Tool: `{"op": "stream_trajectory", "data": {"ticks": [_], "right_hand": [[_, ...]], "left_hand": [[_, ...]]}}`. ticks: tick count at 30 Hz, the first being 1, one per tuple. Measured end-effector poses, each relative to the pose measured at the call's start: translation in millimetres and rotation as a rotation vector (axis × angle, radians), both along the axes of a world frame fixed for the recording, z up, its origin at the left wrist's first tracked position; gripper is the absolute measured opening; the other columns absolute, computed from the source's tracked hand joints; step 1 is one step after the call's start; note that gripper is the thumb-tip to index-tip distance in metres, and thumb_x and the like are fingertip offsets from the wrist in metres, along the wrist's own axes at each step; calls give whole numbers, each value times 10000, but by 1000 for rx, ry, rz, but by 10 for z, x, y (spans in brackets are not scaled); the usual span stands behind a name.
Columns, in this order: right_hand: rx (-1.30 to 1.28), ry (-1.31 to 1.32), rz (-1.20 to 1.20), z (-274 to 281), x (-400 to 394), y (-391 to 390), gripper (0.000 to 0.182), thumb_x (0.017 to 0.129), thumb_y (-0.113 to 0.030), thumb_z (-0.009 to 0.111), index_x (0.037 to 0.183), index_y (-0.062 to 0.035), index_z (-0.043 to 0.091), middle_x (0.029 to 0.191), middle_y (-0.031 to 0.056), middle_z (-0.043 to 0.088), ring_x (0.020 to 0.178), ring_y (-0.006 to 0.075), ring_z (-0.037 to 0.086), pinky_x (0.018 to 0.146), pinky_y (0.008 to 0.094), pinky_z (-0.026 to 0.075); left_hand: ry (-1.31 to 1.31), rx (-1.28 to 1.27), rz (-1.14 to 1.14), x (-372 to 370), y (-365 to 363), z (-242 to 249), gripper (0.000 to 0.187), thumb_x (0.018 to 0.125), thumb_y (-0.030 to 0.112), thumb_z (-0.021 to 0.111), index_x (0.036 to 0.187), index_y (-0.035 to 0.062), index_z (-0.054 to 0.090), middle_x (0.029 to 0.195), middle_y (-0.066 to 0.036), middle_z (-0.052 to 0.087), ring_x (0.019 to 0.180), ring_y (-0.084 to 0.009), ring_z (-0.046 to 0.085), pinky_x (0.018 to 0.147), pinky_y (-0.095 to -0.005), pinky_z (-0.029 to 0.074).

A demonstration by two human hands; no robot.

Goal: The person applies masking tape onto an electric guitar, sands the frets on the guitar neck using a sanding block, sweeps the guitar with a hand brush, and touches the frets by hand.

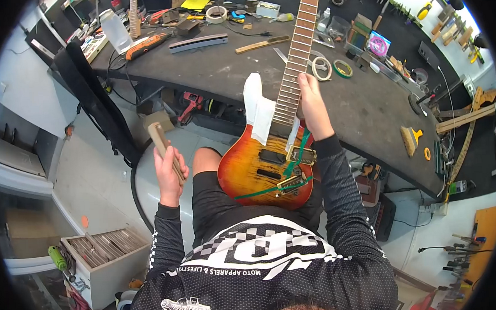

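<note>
An electric guitar (240,169) with a sunburst body rests across my lap, its neck (297,54) pointing up over the bench. My right hand (314,104) is closed around the neck near the body, the fingers partly hidden behind it. White masking (264,120) covers the upper horn and the area beside the neck end. Two pickups (301,155) lie loose on the body, out of their dark cavities, with green tape (255,193) near them. To the left of the guitar, apart from it, my left hand (169,167) grips a narrow wooden block (159,138).
The dark workbench (215,67) carries an orange rotary tool (144,46), a long sanding beam (198,43), tape rolls (321,68) and a yellow-handled brush (411,139). A black gig bag (91,101) leans at the left. A white box of boards (104,255) stands lower left.
</note>
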State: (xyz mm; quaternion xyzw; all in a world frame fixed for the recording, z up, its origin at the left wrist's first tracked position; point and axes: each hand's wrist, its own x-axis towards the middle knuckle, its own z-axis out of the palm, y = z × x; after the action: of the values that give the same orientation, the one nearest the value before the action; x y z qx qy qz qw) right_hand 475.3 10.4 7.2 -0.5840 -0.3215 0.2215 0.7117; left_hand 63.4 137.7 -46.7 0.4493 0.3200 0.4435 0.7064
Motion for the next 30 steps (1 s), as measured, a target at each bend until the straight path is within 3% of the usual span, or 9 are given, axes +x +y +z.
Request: {"op": "stream_trajectory", "data": {"ticks": [2,4,6,8,12,15,18,22,30], "right_hand": [[-36,-455,-311,-60,-110,-136,384,1201,-260,627,1462,18,583,1335,155,680,1214,219,697,1028,356,580],[-42,-406,-363,251,-658,-358,262,1147,-113,647,1380,6,628,1227,113,666,1115,207,675,993,370,563],[-110,-443,-153,430,-1275,-527,160,1112,-81,671,1251,-1,677,1130,91,678,1059,212,667,971,359,551],[-47,-494,159,282,-1750,-541,194,1086,-61,704,1264,14,680,1136,125,664,1053,240,699,963,375,566],[-53,-132,286,103,-2205,-538,316,1117,-89,702,1393,39,615,1261,150,617,1062,239,708,968,364,577],[-26,-274,276,-111,-2107,-520,335,1144,-122,701,1424,30,595,1258,127,638,1006,196,710,906,346,600],[-27,369,418,-60,-2163,-558,322,1173,-154,690,1422,23,590,1258,96,663,966,150,702,858,329,615],[-32,432,432,-145,-2149,-557,299,1183,-167,689,1393,25,598,1221,74,688,952,118,687,839,317,618],[-69,475,455,-151,-2090,-567,288,1161,-155,724,1352,24,605,1139,57,696,927,114,675,809,310,599]], "left_hand": [[-93,-8,-114,60,-17,176,364,1222,361,559,1461,89,524,1001,-22,554,616,-106,526,455,-278,439],[-145,-1,-220,201,-79,366,402,1241,423,497,1455,83,526,1039,-45,557,612,-114,522,462,-288,449],[-195,5,-302,401,-276,578,402,1248,427,481,1442,78,530,1066,-57,560,615,-125,530,465,-302,460],[-178,67,-362,590,-513,651,406,1253,405,482,1468,64,527,1121,-62,581,637,-126,552,495,-301,479],[55,366,-321,781,-684,408,430,1256,359,503,1535,32,506,1226,-62,614,685,-119,592,562,-285,506],[133,291,-414,717,-678,487,498,1242,299,553,1632,6,460,1216,-39,630,712,-63,583,584,-245,491],[178,248,-427,697,-728,471,515,1233,274,573,1655,2,458,1179,-27,636,716,-38,574,581,-228,480],[219,309,-289,720,-786,382,440,1204,248,626,1517,-60,589,1153,-88,558,657,-86,616,532,-259,493],[205,252,-300,699,-799,330,437,1213,248,603,1524,-58,586,1183,-91,552,670,-89,632,553,-255,540]]}}
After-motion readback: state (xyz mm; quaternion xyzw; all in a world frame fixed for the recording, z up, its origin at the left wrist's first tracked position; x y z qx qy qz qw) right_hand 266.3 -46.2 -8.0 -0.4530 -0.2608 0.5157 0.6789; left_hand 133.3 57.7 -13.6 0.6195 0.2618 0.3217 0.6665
